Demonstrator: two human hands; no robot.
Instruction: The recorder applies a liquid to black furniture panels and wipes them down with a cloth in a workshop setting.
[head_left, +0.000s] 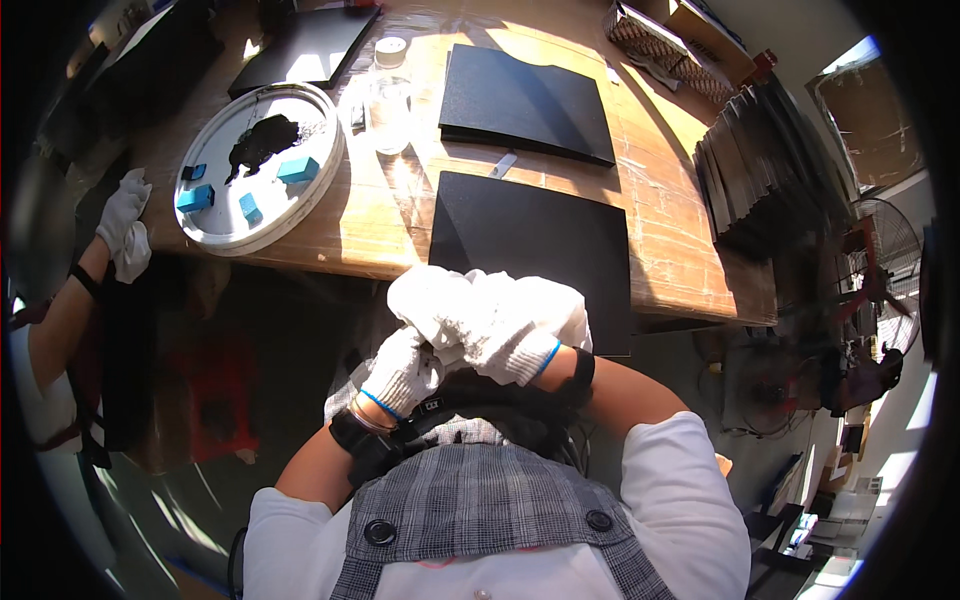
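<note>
Both my hands wear white knitted gloves with blue-edged cuffs and are together at the table's near edge, in front of my chest. My left hand (403, 368) is closed, its fingers against a bunched white cloth (427, 300). Just right of it, my right hand (505, 345) grips the same cloth, which bulges out past its fingers. Fine detail of the fingers is lost in the bright white. Right beyond my hands lies a flat black panel (540, 235), its near edge overhanging the table.
More black panels (525, 105) lie farther back, with a small pale tool (503, 165) between. A white round tray (325, 195) holds black paint and blue sponge blocks, beside a clear bottle (388, 105). At left is a co-worker's gloved hand (125, 215); at right, stacked dark sheets (770, 165).
</note>
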